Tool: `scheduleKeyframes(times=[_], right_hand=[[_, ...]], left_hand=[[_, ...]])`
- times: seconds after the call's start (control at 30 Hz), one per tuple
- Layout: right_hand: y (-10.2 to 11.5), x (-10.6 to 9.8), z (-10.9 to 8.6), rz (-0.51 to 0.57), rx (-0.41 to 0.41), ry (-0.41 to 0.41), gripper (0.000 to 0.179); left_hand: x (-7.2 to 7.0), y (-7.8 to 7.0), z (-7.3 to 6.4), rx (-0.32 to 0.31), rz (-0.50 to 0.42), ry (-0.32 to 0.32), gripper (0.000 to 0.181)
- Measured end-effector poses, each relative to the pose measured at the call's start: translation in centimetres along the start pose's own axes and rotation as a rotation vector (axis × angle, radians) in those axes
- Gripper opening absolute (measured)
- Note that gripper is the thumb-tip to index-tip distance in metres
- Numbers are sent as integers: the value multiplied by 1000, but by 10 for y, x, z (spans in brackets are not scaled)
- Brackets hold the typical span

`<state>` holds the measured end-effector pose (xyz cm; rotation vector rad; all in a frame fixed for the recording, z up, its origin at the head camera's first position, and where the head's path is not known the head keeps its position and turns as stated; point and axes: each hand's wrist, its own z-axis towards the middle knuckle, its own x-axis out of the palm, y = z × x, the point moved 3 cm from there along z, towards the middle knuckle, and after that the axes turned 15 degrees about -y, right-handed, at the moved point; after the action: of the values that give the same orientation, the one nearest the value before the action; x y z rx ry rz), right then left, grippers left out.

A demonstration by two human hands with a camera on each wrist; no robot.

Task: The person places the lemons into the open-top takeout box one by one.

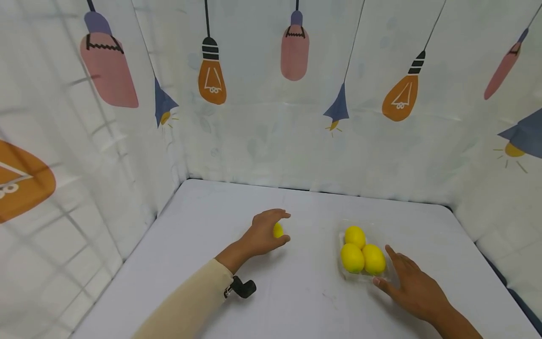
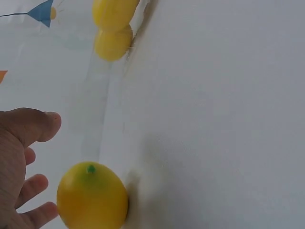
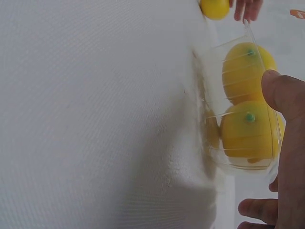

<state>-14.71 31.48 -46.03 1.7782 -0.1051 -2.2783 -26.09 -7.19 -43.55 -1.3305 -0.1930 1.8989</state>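
Observation:
A single yellow lemon [image 1: 277,230] with a green tip rests on the white table, partly hidden by my left hand [image 1: 263,234]. In the left wrist view, that hand's fingers and thumb are spread apart above and beside the lemon [image 2: 93,198], not gripping it; whether a fingertip touches it I cannot tell. To the right stands a clear plastic container [image 1: 372,231] holding three lemons [image 1: 352,258]. My right hand [image 1: 417,286] is at its right side with fingers loosely extended. In the right wrist view, the thumb [image 3: 281,90] overlaps the container's rim; contact is unclear.
The white table [image 1: 305,306] reaches back to a light fabric wall [image 1: 271,150] printed with lamps and bulbs. Similar fabric hangs at both sides. A black device [image 1: 244,287] is strapped at the left wrist, by the beige sleeve [image 1: 190,296].

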Motion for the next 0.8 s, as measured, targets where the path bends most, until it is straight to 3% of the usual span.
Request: scheduleKeyframes(times=[0.43, 0.8], right_hand=[[1, 0, -1, -8, -11, -9, 106], [2, 1, -2, 8, -7, -14, 105]], left_hand=[[-11, 20, -15, -82, 29, -2, 65], [-6, 28, -23, -158, -17, 14, 69]])
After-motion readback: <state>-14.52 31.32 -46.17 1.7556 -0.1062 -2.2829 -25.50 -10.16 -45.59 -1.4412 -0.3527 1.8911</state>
